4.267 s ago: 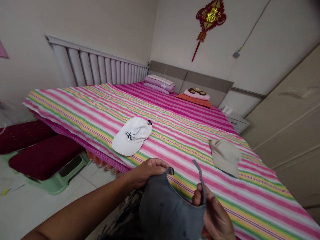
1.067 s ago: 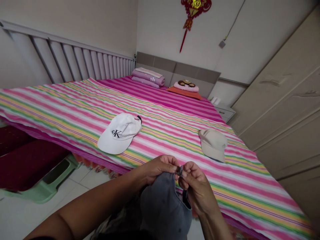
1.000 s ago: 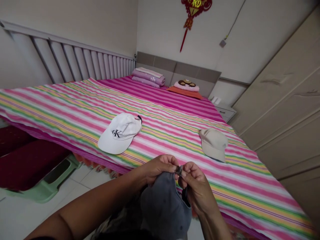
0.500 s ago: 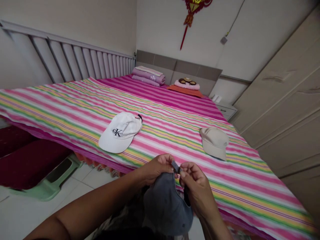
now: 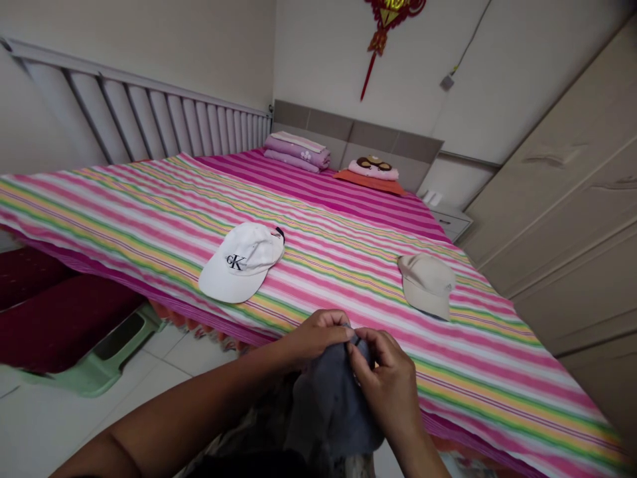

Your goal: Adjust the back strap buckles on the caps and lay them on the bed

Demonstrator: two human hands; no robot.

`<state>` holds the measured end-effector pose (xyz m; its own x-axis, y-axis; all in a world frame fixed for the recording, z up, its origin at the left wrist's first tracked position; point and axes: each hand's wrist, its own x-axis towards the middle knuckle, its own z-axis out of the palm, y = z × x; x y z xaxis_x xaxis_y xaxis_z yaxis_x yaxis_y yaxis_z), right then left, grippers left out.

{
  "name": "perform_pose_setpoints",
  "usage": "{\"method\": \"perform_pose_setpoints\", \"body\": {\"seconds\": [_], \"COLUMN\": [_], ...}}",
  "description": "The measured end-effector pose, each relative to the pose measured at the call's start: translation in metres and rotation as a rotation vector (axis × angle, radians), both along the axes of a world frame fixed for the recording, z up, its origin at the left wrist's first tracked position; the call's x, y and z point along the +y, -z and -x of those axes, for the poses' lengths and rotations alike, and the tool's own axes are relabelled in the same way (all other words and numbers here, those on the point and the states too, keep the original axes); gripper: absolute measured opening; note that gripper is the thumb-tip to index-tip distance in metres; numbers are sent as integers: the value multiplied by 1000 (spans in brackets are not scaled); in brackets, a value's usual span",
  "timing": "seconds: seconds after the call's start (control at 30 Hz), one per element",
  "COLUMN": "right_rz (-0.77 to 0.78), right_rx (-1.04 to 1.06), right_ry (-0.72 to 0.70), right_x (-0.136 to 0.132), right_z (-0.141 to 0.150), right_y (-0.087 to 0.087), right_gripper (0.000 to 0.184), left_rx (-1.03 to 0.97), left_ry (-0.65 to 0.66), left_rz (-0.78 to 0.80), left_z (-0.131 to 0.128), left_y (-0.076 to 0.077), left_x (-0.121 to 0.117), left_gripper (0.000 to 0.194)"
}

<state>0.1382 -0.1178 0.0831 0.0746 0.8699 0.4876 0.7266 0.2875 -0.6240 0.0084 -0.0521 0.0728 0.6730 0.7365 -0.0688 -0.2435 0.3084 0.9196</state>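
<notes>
I hold a grey cap (image 5: 331, 405) in front of me, just above the near edge of the bed. My left hand (image 5: 313, 335) pinches the cap's back edge. My right hand (image 5: 385, 385) is closed on the same spot, its fingers pressed against the left hand's over the strap and buckle, which are hidden. A white cap with a black logo (image 5: 241, 262) lies on the striped bedspread (image 5: 149, 212) to the left. A beige cap (image 5: 428, 284) lies on it to the right.
Folded purple bedding (image 5: 298, 150) and a pink pillow on an orange one (image 5: 373, 174) sit at the headboard. Green stools with dark red cushions (image 5: 74, 325) stand on the floor at left. A beige wardrobe (image 5: 567, 219) lines the right side, with a nightstand (image 5: 450, 222) beyond the bed.
Several seconds ago my hands were apart, each holding one strap end. They have since come together, and in the last half second my right hand closed over the buckle.
</notes>
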Motion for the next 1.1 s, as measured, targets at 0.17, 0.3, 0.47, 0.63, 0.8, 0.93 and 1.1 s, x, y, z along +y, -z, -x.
{"method": "perform_pose_setpoints", "body": {"seconds": [0.17, 0.3, 0.47, 0.63, 0.8, 0.93, 1.1], "right_rz": [6, 35, 34, -3, 51, 88, 111], "right_rx": [-42, -41, -54, -84, -66, 3, 188], "right_ry": [41, 45, 30, 0, -54, -112, -168], "right_x": [-2, -3, -6, -8, -8, -5, 1], "right_z": [-1, -2, -3, -4, -4, -2, -2], "right_y": [1, -2, -6, -7, -10, -14, -21], "right_gripper": [8, 8, 8, 9, 9, 21, 9], "left_rx": [39, 52, -20, -95, -101, -87, -106], "left_ry": [-63, -22, 65, 143, 196, 165, 183], "left_rz": [-18, -1, 29, 66, 98, 134, 180], "left_z": [0, 3, 7, 10, 11, 11, 11], "left_y": [-2, -8, -14, -10, -7, -11, -17], "left_x": [-2, -1, 1, 4, 6, 6, 6], "left_gripper": [23, 17, 10, 11, 9, 6, 8]}}
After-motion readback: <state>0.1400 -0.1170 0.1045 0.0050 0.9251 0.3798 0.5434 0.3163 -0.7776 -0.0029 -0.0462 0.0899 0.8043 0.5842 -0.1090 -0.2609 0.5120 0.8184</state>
